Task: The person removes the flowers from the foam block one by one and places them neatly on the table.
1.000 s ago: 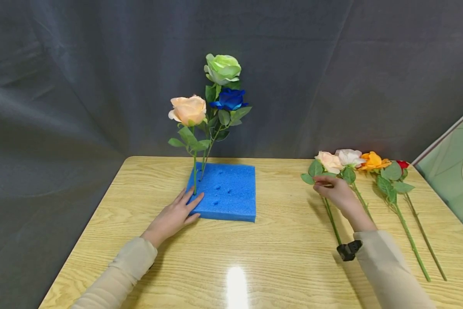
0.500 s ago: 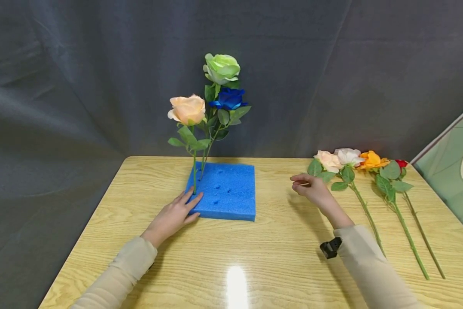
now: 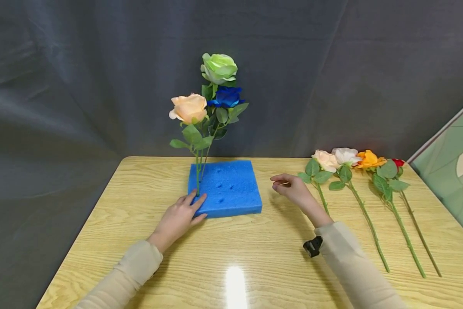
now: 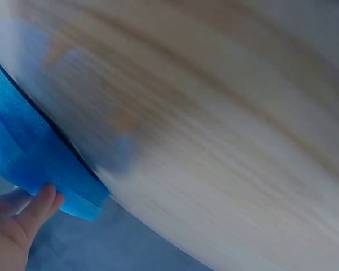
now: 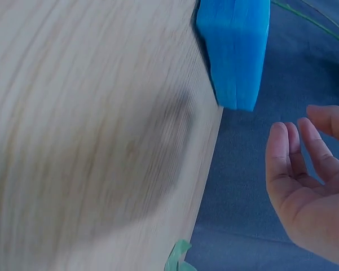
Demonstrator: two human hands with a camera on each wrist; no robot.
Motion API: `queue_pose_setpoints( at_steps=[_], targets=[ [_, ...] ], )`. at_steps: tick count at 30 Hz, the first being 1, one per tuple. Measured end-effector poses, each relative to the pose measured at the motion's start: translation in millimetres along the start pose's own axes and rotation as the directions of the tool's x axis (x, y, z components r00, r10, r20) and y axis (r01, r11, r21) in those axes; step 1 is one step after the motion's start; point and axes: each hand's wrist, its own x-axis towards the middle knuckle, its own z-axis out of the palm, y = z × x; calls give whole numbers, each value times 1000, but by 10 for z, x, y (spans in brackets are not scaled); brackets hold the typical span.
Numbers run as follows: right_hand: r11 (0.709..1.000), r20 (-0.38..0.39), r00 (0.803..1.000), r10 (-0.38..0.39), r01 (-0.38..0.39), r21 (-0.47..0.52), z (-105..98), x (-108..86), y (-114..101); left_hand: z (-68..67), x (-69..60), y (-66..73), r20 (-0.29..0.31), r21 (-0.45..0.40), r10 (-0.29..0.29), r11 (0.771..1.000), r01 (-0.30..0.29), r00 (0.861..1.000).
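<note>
My left hand [image 3: 177, 219] rests at the front left corner of a blue foam block [image 3: 235, 184], fingers spread and mostly straight. In the left wrist view, its thumb [image 4: 42, 209] touches the side of the block. Three artificial roses stand in the block's left part: a peach rose [image 3: 189, 108], a green rose [image 3: 219, 68] and a blue rose [image 3: 227, 97]. Right of the block my right hand [image 3: 297, 195] hovers above the table, fingers loosely bent and holding nothing. The right wrist view shows that hand [image 5: 310, 186] apart from the block.
On the right of the wooden table [image 3: 200, 262] lie a pale peach rose [image 3: 326, 160], a white rose [image 3: 346, 156], an orange rose [image 3: 370, 159] and a red rose [image 3: 398, 162]. Several holes mark the foam's top. A dark curtain [image 3: 274, 86] hangs behind.
My right hand has moved left, away from the pale peach rose, towards the block. The block has turned slightly, its right side shifting away from me, and the standing roses have shifted with it.
</note>
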Motion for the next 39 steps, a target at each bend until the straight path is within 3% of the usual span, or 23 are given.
queue_pose_setpoints(
  at_steps=[4,15,18,24,30,34,39],
  targets=[
    [1000,-1,1000,-3,3,11,53,14,-38,-15,23,77,15,-8,-23,1000,23,1000],
    [999,-19,1000,-17,18,42,195,68,-121,20,76,222,-63,35,-15,999,17,998],
    [999,-20,1000,-16,17,45,223,77,-145,18,74,224,-61,24,-10,1000,11,998],
    [999,-1,1000,7,-7,47,261,72,-198,-21,-4,118,-1,-66,23,998,-23,1000],
    [997,16,1000,10,-11,83,309,96,-245,-58,-80,-63,-2,-105,91,990,-90,996],
    [993,27,1000,-3,0,116,369,112,-291,-65,-93,-165,66,-127,78,989,-69,995],
    [987,46,999,-1,-6,162,481,137,-354,-67,-78,-247,168,-145,67,988,-42,983]
  ],
)
